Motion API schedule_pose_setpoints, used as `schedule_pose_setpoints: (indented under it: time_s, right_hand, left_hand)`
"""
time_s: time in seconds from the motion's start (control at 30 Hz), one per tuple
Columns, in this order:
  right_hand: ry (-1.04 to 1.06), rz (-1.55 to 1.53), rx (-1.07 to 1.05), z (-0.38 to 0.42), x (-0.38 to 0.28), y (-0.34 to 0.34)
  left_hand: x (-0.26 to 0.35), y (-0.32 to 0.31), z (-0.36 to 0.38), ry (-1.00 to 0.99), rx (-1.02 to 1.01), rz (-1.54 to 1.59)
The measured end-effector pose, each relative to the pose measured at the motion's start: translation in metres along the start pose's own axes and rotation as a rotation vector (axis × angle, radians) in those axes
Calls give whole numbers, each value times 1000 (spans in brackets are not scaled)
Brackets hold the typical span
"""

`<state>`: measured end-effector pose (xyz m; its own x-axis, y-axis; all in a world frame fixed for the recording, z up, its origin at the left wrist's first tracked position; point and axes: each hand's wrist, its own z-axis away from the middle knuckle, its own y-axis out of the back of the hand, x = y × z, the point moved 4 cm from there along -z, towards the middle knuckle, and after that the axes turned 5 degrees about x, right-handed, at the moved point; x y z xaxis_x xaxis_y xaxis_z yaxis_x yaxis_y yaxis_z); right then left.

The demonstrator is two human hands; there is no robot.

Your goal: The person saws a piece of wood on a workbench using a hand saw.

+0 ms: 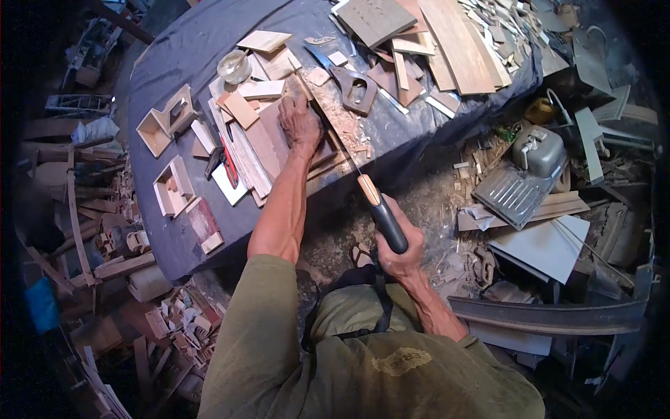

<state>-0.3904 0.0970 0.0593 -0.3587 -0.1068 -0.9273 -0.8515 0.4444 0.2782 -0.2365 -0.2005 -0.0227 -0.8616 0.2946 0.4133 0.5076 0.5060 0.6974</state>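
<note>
The handle of a saw point(377, 206) is wrapped by the fingers of my right hand point(403, 244), out past the table's front edge. Its thin blade runs up and left over the wood near my left hand. Fingers bent, my left hand point(301, 126) presses down on a brown board point(269, 136) on the cloth-covered table; whether it pinches a small piece is hidden. Sawdust point(343, 122) lies right of the blade. A second saw with a brown handle point(358, 92) rests beyond it. Left of my forearm are pliers with red grips point(229, 162) and light wooden strips point(241, 150).
Small open wooden boxes point(171, 187) stand on the table's left part. A round container point(234, 67) sits among offcuts. Planks point(457, 45) are piled at the back right. On the floor to the right lie a metal sink point(520, 188) and a white panel point(544, 244).
</note>
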Motion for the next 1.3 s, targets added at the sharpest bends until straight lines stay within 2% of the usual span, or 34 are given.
schedule_pose_setpoints:
  time_s: [0.17, 0.27, 0.43, 0.63, 0.83, 1.03, 1.07, 1.17, 1.3]
  right_hand:
    - [-99, -75, -13, -7, -3, 6]
    - [-59, -73, -17, -12, -4, 9]
    - [-269, -21, -83, 28, -6, 38]
    - [-179, 20, -33, 55, -18, 63]
    - [-111, -3, -58, -11, 1, 16]
    - [1, 78, -18, 58, 12, 64]
    - [7, 69, -23, 62, 9, 67]
    - [-229, 50, -82, 32, 4, 46]
    - [-98, -4, -64, -3, 20, 21]
  left_hand:
    - [1, 2, -1, 18, 33, 12]
    - [1, 2, 0, 33, -3, 6]
    - [4, 3, -1, 82, 2, -1]
    - [2, 1, -3, 69, 2, 29]
    - [5, 5, -5, 43, -22, 6]
    - [4, 1, -3, 79, 40, 19]
    - [3, 2, -2, 69, 20, 15]
    - [3, 1, 1, 49, -13, 17]
    - [2, 1, -10, 59, 28, -17]
